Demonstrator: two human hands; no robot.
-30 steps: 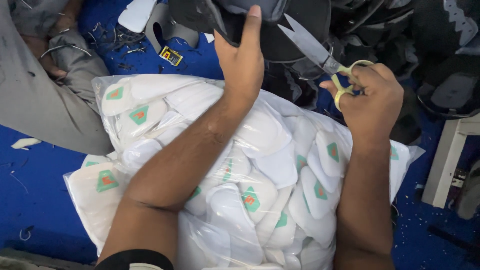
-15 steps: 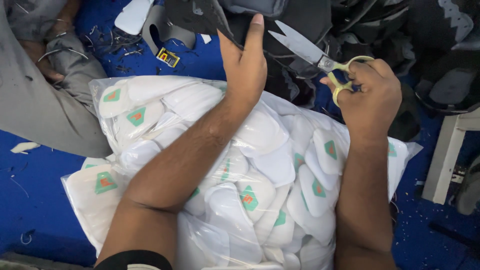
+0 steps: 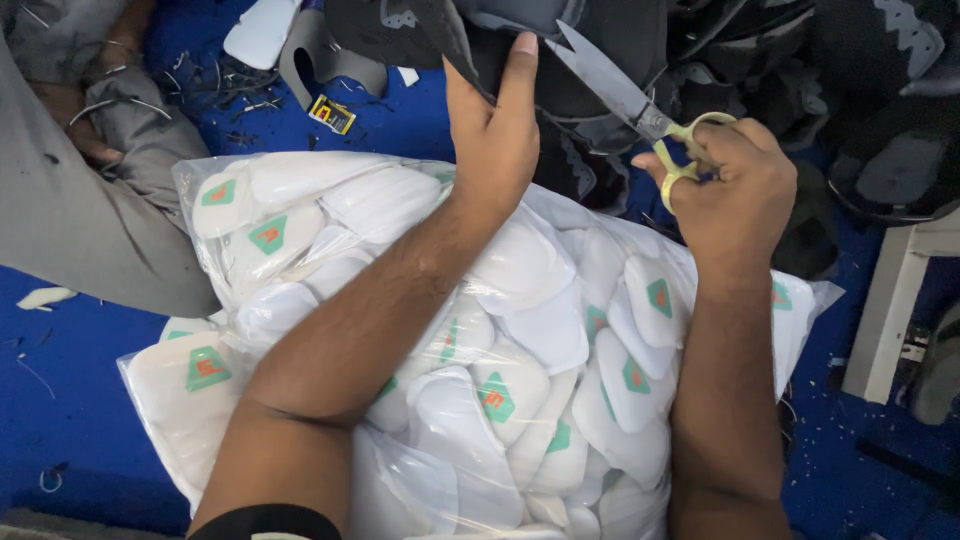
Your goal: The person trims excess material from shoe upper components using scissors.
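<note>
Head camera view, looking down over our two bare forearms, which lie across a large clear plastic bag (image 3: 300,200) stuffed with white shoe insoles. Our left hand (image 3: 495,135) reaches toward twelve o'clock and pinches a dark piece of fabric (image 3: 420,25) between thumb and fingers, the forefinger standing straight up along it. Our right hand (image 3: 730,185), at about two o'clock from the bag's middle, has its fingers closed through the yellow loops of a pair of scissors (image 3: 630,100).

The scissors' long axis runs from the right hand up toward ten or eleven o'clock, the tip ending just beside the left forefinger. The blades look nearly together, though we cannot tell whether any fabric lies between them. The dark fabric sits at the left fingertips, so the left hand is the nearer one to it; the scissors come at it from the right.

More dark shoe parts (image 3: 880,120) are piled along the top edge, cut off by the frame, and their shapes are hard to separate. At nine o'clock another person's grey sleeve (image 3: 80,220) rests on the blue floor (image 3: 70,400).
</note>
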